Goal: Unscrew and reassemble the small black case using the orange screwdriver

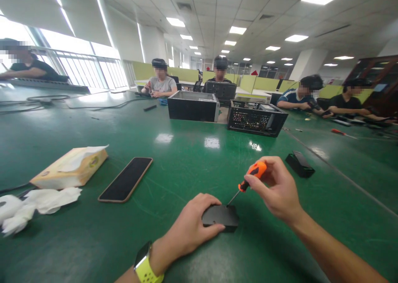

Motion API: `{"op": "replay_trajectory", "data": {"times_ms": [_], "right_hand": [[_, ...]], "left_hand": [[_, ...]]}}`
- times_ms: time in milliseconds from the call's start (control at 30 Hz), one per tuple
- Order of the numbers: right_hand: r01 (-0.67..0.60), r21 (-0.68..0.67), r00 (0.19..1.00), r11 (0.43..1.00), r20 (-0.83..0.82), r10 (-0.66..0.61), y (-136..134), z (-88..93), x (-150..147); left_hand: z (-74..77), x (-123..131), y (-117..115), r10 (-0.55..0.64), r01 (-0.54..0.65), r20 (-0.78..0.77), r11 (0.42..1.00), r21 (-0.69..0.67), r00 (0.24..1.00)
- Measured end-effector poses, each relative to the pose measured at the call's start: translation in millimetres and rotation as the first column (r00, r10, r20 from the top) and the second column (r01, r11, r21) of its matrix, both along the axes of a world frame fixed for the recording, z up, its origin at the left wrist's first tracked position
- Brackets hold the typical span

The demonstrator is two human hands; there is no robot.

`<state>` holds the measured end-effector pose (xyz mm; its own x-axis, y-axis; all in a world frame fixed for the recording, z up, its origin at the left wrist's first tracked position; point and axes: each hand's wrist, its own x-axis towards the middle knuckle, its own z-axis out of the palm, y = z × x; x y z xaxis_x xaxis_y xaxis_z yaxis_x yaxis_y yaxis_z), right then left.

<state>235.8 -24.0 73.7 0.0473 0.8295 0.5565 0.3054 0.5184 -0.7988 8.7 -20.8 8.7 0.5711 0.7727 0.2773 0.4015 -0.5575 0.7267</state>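
Observation:
My left hand, with a yellow-strapped watch on its wrist, is closed around the left side of a small flat black box lying on the green table. My right hand pinches the orange-and-black handle of a small screwdriver. The thin shaft slants down to the left, and its tip touches the top right edge of the black box.
A phone lies face up left of my hands, beside a tissue box and crumpled tissues. A small black block sits to the right. Two black computer cases stand farther back. Several people sit around the table.

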Motion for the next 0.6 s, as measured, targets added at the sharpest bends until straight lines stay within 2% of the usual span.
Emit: {"op": "replay_trajectory", "data": {"times_ms": [33,100,200,300,433,600], "right_hand": [[0.0,-0.012,0.999,1.0,0.054,0.001,-0.2,5.8,1.2],[-0.075,-0.104,0.988,0.992,0.126,0.088,-0.4,18.3,3.6],[-0.214,-0.176,0.976,0.961,0.0,0.217,-0.8,29.2,1.8],[-0.275,-0.15,0.96,0.95,-0.094,0.263,-1.3,24.7,-8.1],[-0.309,-0.184,0.951,0.933,-0.063,0.302,-1.5,13.5,-15.1],[-0.298,-0.173,0.954,0.939,-0.056,0.293,-2.2,12.1,-8.6]], "left_hand": [[-0.1,0.1,0.0,-0.001,0.001,0.002,1.0,0.005,1.0],[-0.8,0.1,0.3,-0.002,0.002,0.002,1.0,0.014,1.0],[-3.3,-0.4,1.0,-0.002,0.002,-0.002,1.0,0.02,1.0],[-5.4,-0.9,1.6,-0.027,0.027,0.019,0.999,0.022,0.999],[-5.2,-1.2,1.6,-0.05,0.049,0.02,0.999,0.023,0.999],[-4.9,-2.2,0.9,-0.057,0.057,0.004,0.998,0.041,0.998]]}}
